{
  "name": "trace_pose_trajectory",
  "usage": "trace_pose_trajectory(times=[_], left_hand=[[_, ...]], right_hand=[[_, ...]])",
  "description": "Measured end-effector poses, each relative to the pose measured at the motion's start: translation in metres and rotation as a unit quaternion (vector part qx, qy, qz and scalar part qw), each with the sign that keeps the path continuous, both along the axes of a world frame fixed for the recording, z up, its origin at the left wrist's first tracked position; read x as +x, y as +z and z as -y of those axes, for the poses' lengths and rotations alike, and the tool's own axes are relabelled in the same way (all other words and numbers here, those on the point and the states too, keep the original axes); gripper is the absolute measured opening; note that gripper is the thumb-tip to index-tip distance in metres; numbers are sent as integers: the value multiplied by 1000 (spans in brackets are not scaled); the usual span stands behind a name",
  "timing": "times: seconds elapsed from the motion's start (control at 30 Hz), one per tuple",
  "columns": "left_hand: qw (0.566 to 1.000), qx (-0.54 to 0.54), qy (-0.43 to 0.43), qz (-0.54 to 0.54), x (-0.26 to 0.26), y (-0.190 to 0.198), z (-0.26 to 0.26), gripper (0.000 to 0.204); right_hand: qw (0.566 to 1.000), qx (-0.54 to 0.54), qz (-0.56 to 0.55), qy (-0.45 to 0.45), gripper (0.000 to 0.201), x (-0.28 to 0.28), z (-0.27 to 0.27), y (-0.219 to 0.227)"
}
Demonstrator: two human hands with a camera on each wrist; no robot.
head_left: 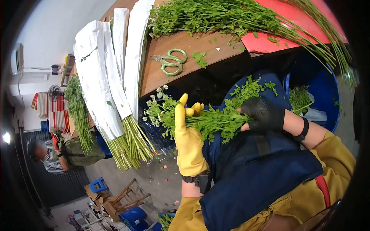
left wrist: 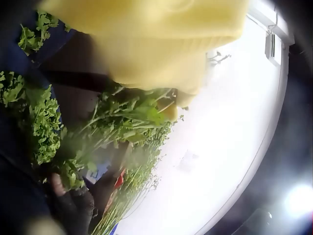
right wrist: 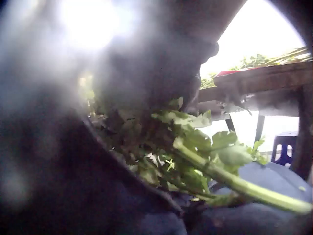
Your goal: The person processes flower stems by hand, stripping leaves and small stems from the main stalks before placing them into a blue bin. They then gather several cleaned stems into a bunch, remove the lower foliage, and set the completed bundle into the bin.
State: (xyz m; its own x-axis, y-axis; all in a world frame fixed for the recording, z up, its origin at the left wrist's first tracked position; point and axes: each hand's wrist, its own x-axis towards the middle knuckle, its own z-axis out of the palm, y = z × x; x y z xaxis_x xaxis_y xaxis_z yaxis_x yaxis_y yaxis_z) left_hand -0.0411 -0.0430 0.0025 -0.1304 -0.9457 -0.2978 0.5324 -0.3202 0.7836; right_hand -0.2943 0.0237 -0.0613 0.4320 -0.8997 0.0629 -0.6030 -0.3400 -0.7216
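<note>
Both hands are on one leafy bunch of flower stems (head_left: 208, 119) held across my lap. My left hand (head_left: 187, 133), in a yellow glove, wraps its fingers around the bunch near the small white blooms, which point toward the desk. My right hand (head_left: 262, 114), in a black glove, grips the leafy stem end, fingers curled around it. The right wrist view shows thick green stalks and leaves running out from under that dark glove. Beneath the bunch lies my blue apron (head_left: 250, 173), with yellow sleeves at either side.

Just past my right hand stands a blue bucket (head_left: 327, 92) with green trimmings inside. Beyond my knees is the wooden desk (head_left: 181, 42), where green-handled scissors (head_left: 169, 61) lie among loose leaves. Further back on it, a heap of loose stems (head_left: 231, 17) spreads over a red sheet (head_left: 285, 34). To the left, bunches wrapped in white paper (head_left: 104, 77) hang over the desk edge, stems down. Far off on the floor, another person (head_left: 50, 154) crouches beside a hanging bundle of greenery.
</note>
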Motion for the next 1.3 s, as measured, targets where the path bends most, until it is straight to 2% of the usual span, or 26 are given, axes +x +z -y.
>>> trace_pose_trajectory(times=[0.07, 0.17, 0.2, 0.27, 0.33, 0.4, 0.5, 0.57, 0.63, 0.7, 0.77, 0.83, 0.9, 0.97, 1.0, 1.1, 1.13, 1.2, 1.23, 1.27, 1.3], left_hand=[[999, 23, 13, 29, -7, 3, -4, 55], [999, 23, 25, 32, -22, 6, -5, 56], [1000, 22, 22, 5, -20, 5, -4, 53], [996, -65, 6, 63, -15, -1, -6, 51], [946, -220, -11, 238, -16, -3, -11, 49], [970, -163, -4, 177, -5, -5, -4, 48], [983, -121, 21, 136, -4, 0, -3, 46], [988, -116, 36, 94, 3, -2, -1, 45], [996, -78, 46, 5, 10, 0, 4, 45], [993, -77, 58, 68, 3, 10, 1, 45], [975, -131, 44, 172, -9, 7, -5, 48], [981, -88, 50, 168, -19, 10, -6, 53], [994, 56, 77, 55, -27, 17, -4, 59], [994, 35, 71, 77, -31, 20, -5, 62], [995, 32, 62, 76, -29, 23, -7, 61], [994, -38, 54, 85, -12, 11, -7, 55], [992, -61, 49, 100, -10, 10, -8, 54], [989, -95, 36, 111, -4, 7, -7, 48], [992, -84, 44, 78, -3, 7, -7, 46], [995, -72, 51, 44, -4, 7, -8, 45], [996, -61, 58, 11, -7, 8, -8, 44]], right_hand=[[988, -115, 100, -29, 63, 11, 9, 5], [966, -231, 91, -72, 66, 48, 28, 22], [968, -213, 104, -78, 61, 58, 32, 23], [971, -178, 130, -88, 51, 74, 39, 18], [961, -170, 202, -81, 39, 79, 45, 11], [945, -125, 291, -78, 19, 77, 44, 13], [953, -123, 274, -33, 17, 59, 40, 15], [964, -148, 218, 17, 16, 43, 33, 9], [961, -191, 191, 66, 18, 29, 28, 1], [962, -180, 200, 39, 24, 27, 26, -4], [961, -191, 200, 4, 27, 34, 28, 2], [954, -251, 165, -12, 25, 54, 33, 17], [944, -305, 127, -7, 22, 69, 40, 23], [932, -352, 87, 19, 17, 80, 47, 20], [941, -328, 80, 32, 9, 75, 48, 21], [951, -284, 77, 96, 5, 49, 41, 30], [963, -236, 42, 121, 7, 39, 38, 30], [972, -176, 94, 123, 12, 21, 33, 18], [975, -144, 119, 121, 14, 17, 33, 20], [988, -94, 90, 83, 19, 14, 30, 26], [981, -142, 117, 67, 19, 20, 31, 30]])
